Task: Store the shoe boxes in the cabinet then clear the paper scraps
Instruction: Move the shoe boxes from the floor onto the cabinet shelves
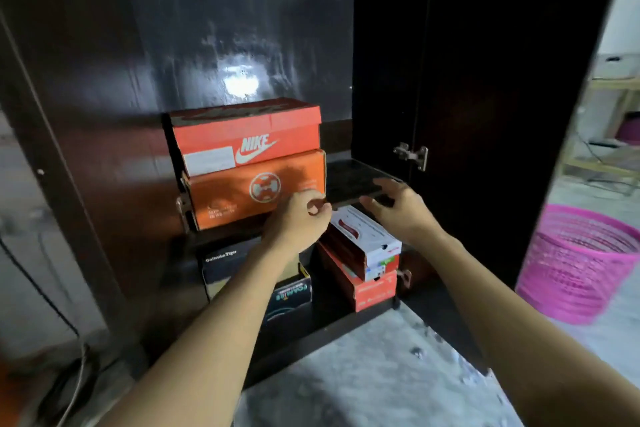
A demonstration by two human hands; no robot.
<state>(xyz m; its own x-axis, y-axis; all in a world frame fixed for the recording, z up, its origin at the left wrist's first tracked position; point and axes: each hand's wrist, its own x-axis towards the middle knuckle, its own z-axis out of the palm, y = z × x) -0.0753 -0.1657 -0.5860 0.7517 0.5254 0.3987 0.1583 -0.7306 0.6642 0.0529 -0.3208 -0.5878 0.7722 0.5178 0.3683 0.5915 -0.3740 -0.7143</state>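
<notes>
**Hands at open cabinet with shoe boxes shelved**

Cabinet [242,28] of dark wood is shown open, its right door [485,114] swung out at 3 o'clock. On the upper shelf [353,177], two shoe boxes are stacked at the centre of the view. A red-orange Nike box [249,139] rests on a plain orange box [242,194], and the part of the shelf at 3 o'clock of them is bare.

In the lower compartment, a black box [221,260] and a dark box with teal print [291,291] are seen toward 7 o'clock. A white-and-red box [363,236] is laid tilted on a red box [374,288] toward 5 o'clock.

The left hand [298,218] is held at the lower right corner of the orange box with its fingers loosely curled and nothing seen between them. Contact with the box cannot be told. The right hand [398,208] is stretched to the front edge of the shelf with its fingers straight and slightly spread.

A pink basket [581,263] is set on the grey floor [363,374] at 3 o'clock, well apart from the boxes.
</notes>
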